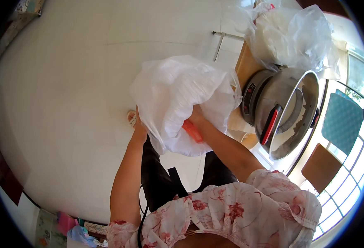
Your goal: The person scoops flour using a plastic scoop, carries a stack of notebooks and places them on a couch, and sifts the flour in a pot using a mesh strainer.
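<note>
A large, bulging white plastic bag [169, 89] is in front of my legs, above the floor. At its left side my left hand [139, 124] grips the edge, with most of its fingers hidden behind the plastic. My right hand [196, 115] reaches into the folds at the bag's near right side, and its fingers are out of sight there. Just beside the right wrist, a piece of red plastic [193, 131] shows against the white bag. What the bag holds cannot be made out clearly.
To the right, a wide steel pot [291, 142] with red-and-black handles stands on an electric cooker [250, 97]. Clear plastic bags [299, 37] lie behind it on a wooden surface [246, 62]. A teal seat [343, 120] and a brown one [321, 167] stand near the window. Pale tiles [74, 91] cover the floor.
</note>
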`<state>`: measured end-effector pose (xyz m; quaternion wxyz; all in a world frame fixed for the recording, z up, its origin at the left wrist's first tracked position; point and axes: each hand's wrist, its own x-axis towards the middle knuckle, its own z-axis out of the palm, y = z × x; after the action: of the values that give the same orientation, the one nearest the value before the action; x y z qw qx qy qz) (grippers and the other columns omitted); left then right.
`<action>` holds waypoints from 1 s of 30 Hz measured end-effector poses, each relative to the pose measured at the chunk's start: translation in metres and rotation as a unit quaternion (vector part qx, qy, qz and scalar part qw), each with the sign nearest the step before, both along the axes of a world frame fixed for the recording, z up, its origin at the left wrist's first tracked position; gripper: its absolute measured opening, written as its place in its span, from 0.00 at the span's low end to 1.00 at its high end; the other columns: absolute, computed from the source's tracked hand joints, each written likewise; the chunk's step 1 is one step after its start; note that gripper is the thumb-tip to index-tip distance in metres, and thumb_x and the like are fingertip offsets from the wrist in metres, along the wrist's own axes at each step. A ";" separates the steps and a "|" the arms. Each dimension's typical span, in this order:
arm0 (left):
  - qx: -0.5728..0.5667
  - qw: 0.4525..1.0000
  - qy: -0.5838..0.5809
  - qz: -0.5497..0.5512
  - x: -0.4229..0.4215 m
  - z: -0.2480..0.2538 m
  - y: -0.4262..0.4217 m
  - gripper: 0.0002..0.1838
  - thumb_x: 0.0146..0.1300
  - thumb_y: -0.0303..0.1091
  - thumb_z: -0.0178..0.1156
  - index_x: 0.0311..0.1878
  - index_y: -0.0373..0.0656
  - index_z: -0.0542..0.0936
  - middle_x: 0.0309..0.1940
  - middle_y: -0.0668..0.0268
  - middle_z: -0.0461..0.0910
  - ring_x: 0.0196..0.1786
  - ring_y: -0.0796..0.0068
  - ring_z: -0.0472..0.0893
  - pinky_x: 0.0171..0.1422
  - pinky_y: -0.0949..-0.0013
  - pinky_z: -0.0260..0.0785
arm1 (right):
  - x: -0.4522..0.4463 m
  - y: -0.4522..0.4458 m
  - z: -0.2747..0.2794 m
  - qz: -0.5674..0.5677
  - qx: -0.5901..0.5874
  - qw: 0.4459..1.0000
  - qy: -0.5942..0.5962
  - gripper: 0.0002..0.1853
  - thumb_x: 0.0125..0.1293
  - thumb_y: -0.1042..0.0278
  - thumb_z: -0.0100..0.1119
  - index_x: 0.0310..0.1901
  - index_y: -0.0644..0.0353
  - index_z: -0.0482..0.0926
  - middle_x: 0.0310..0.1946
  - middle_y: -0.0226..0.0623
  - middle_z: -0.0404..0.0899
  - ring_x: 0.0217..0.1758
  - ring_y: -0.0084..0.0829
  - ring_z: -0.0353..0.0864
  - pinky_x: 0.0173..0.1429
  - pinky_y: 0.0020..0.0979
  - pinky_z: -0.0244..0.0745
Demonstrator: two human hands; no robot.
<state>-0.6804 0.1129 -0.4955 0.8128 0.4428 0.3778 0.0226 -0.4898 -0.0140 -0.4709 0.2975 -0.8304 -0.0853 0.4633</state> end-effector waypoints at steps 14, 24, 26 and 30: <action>0.034 0.997 0.062 -0.008 0.101 0.083 0.085 0.41 0.64 0.66 0.29 0.68 0.41 0.55 0.65 0.59 0.60 0.67 0.66 0.58 0.69 0.67 0.51 | 0.032 0.009 0.042 -0.162 0.122 0.922 0.331 0.37 0.45 0.76 0.59 0.62 0.59 0.62 0.54 0.40 0.68 0.54 0.36 0.70 0.52 0.31 0.69; 0.185 0.962 0.116 -0.166 0.094 0.137 0.100 0.36 0.68 0.59 0.28 0.62 0.36 0.64 0.61 0.56 0.65 0.65 0.64 0.63 0.68 0.69 0.51 | 0.004 0.011 0.041 -0.193 0.108 0.925 0.310 0.35 0.41 0.85 0.53 0.58 0.62 0.63 0.47 0.40 0.69 0.44 0.32 0.72 0.37 0.28 0.71; 0.262 0.939 0.128 -0.181 0.096 0.167 0.083 0.33 0.67 0.56 0.33 0.61 0.36 0.64 0.59 0.55 0.66 0.63 0.63 0.64 0.66 0.67 0.53 | 0.007 -0.001 0.056 -0.233 0.186 0.912 0.281 0.41 0.40 0.87 0.49 0.63 0.57 0.59 0.51 0.40 0.69 0.46 0.33 0.72 0.36 0.27 0.71; 0.544 0.798 0.169 -0.198 0.107 0.237 0.023 0.25 0.61 0.41 0.53 0.58 0.38 0.66 0.52 0.52 0.73 0.56 0.58 0.71 0.58 0.60 0.62 | 0.010 -0.011 0.069 -0.225 0.190 0.910 0.293 0.44 0.40 0.87 0.45 0.67 0.52 0.55 0.55 0.39 0.66 0.50 0.33 0.71 0.39 0.27 0.71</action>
<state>-0.5731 0.1358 -0.2589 0.3482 0.8741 0.3384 -0.0124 -0.4802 -0.0255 -0.4020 0.5578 -0.5819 0.1081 0.5818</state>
